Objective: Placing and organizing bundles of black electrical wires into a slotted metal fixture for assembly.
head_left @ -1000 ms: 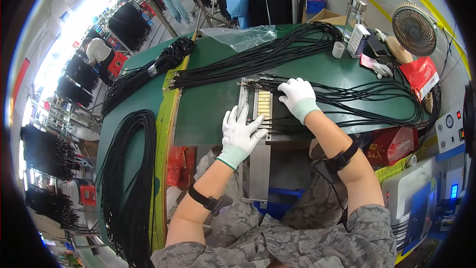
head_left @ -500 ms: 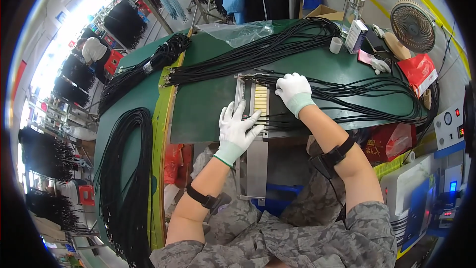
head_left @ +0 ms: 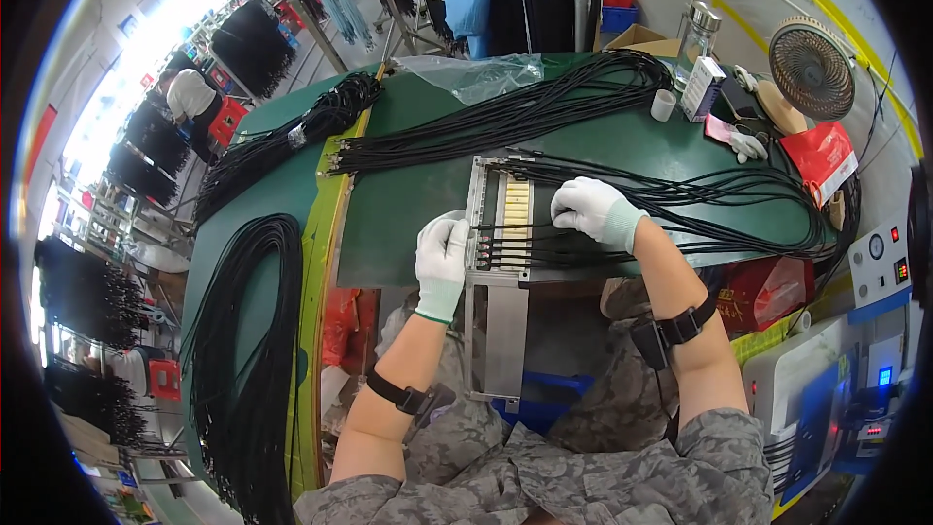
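Observation:
White gloves cover both hands. My left hand (head_left: pixel 442 251) is closed at the left side of a metal fixture (head_left: pixel 477 196), its fingertips pinching the end of a black cable (head_left: pixel 510 226). That cable crosses the fixture's pale slotted strip (head_left: pixel 517 202) toward my right hand (head_left: pixel 595 209), which is curled with thumb and fingertips closed on it. Several other black cables lie side by side across the fixture's near end. More loose cables (head_left: pixel 719 170) start at its far end and loop off to the right.
Black cable bundles (head_left: pixel 496 117) lie across the green table (head_left: pixel 389 224) behind the fixture; another coil (head_left: pixel 248 233) rests at the left. A glass bottle (head_left: pixel 698 34), a white cup (head_left: pixel 662 105), a small box (head_left: pixel 702 89) and a fan (head_left: pixel 812 66) stand at the back right.
My left hand has moved up and left off the strip, its spread fingers now closed. My right hand has shifted down and right from the far cables. A cable now stretches between them.

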Motion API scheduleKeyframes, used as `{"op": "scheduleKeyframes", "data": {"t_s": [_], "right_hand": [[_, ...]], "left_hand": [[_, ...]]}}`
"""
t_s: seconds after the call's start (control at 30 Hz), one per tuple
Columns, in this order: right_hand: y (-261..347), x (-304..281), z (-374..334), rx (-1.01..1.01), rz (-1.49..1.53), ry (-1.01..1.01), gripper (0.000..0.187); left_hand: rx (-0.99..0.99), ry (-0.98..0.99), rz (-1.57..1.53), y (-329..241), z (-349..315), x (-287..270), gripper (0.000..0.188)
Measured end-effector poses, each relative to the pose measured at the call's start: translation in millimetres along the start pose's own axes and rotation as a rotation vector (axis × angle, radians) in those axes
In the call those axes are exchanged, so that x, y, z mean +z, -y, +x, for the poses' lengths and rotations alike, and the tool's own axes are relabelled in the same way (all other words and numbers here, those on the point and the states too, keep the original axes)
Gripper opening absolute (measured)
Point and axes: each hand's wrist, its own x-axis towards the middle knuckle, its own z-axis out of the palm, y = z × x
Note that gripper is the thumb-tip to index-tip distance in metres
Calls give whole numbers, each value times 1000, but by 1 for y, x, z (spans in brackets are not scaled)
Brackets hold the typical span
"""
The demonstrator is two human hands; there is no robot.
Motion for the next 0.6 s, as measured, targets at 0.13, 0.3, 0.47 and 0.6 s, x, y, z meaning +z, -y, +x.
{"op": "scheduleKeyframes", "data": {"t_s": [0.13, 0.3, 0.47, 0.6], "right_hand": [[14, 13, 7, -54, 16, -55, 18], [56, 46, 17, -61, 181, -109, 23], [38, 16, 3, 59, 24, -9, 20], [39, 17, -1, 94, 154, -179, 16]], "left_hand": [[243, 61, -2, -10, 0, 0, 19], [478, 127, 31, -20, -1, -1, 15], [79, -72, -239, 1, -3, -6, 13], [177, -40, 110, 2, 4, -10, 16]]}}
